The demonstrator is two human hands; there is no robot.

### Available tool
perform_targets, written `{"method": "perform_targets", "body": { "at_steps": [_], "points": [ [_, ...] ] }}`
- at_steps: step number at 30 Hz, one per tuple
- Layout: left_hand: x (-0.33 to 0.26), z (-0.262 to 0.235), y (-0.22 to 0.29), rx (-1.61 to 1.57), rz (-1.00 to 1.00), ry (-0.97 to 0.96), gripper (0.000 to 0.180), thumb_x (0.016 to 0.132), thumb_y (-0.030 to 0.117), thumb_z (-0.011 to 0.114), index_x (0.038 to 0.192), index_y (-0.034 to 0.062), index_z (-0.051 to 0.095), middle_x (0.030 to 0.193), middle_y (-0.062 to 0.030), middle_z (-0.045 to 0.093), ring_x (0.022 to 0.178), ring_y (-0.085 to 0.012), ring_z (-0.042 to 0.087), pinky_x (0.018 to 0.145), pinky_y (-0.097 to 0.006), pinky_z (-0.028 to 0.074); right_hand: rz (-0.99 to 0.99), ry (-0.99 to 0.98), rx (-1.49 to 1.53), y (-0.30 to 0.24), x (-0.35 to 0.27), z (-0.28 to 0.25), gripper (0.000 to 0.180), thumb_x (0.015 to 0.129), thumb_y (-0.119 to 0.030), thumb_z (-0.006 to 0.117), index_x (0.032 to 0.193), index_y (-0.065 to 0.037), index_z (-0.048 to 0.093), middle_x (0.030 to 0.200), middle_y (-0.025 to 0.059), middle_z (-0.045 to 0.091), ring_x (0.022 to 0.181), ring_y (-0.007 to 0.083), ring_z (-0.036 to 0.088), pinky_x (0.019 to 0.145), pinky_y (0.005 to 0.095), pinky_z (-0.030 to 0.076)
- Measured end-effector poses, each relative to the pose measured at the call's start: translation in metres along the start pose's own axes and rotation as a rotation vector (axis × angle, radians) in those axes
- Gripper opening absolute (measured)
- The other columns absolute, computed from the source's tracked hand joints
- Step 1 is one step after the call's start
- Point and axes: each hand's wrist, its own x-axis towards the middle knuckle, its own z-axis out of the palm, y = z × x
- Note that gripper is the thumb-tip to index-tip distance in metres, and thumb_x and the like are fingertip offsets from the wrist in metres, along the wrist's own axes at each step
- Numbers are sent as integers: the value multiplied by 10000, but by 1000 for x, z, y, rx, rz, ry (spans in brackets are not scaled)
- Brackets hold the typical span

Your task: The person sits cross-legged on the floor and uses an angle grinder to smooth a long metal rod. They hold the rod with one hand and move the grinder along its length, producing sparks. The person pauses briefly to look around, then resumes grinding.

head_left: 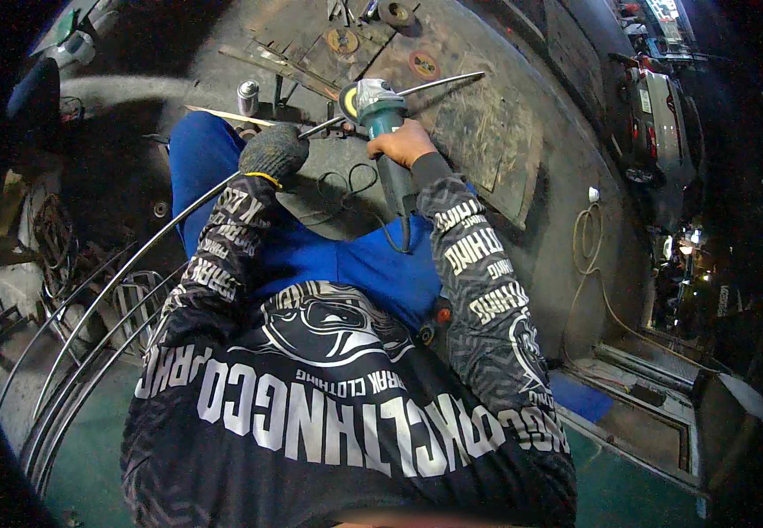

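Note:
My left hand [273, 151], in a grey knit glove, grips a long curved metal rod [135, 255] that arcs from lower left up to the right. My bare right hand [406, 141] holds a teal angle grinder [374, 107] by its body, with the grinder's head right at the rod near a small clamp on the floor. The grinder's black cord [346, 189] loops down over my blue trousers. Both forearms wear black printed sleeves.
Several more curved rods [73, 370] lie at the left. Steel plates [478, 123], grinding discs [423, 64] and a spray can [247, 95] sit on the concrete ahead. A coiled cable [586, 233] lies at right, a parked car [659, 123] beyond.

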Motion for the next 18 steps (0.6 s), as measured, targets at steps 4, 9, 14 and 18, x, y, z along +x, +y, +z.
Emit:
{"method": "perform_targets", "body": {
  "at_steps": [4, 9, 14, 18],
  "points": [
    [6, 1, -2, -10, 16, 6, 343, 908, 314, 549, 939, 36, 747, 969, -241, 709, 938, -415, 689, 867, -502, 540, -29, -40, 30, 2, -6, -1, 822, 483, -331, 900, 1124, 120, 651, 1174, 273, 679, 1095, 373, 674, 938, 403, 545],
    [10, 3, -5, 43, 29, -27, 350, 901, 305, 539, 918, 18, 738, 955, -246, 707, 902, -413, 694, 851, -504, 545, -40, -17, 12, 4, -13, -13, 811, 499, -335, 901, 1124, 120, 658, 1174, 269, 681, 1089, 369, 676, 930, 410, 546],
    [13, 2, -5, 39, 83, 21, 302, 877, 281, 579, 916, 27, 738, 972, -239, 711, 908, -405, 696, 860, -495, 546, -11, -1, -52, 10, -8, -27, 801, 518, -374, 889, 1099, 132, 668, 1146, 279, 689, 1047, 373, 688, 896, 417, 550],
    [10, 0, -3, 165, 124, -24, 302, 879, 297, 590, 948, 46, 745, 1035, -225, 712, 948, -394, 695, 891, -479, 544, -23, 27, 8, 24, -3, -32, 790, 511, -382, 887, 1088, 114, 675, 1107, 261, 703, 1029, 360, 695, 882, 407, 556]
  ]
}}
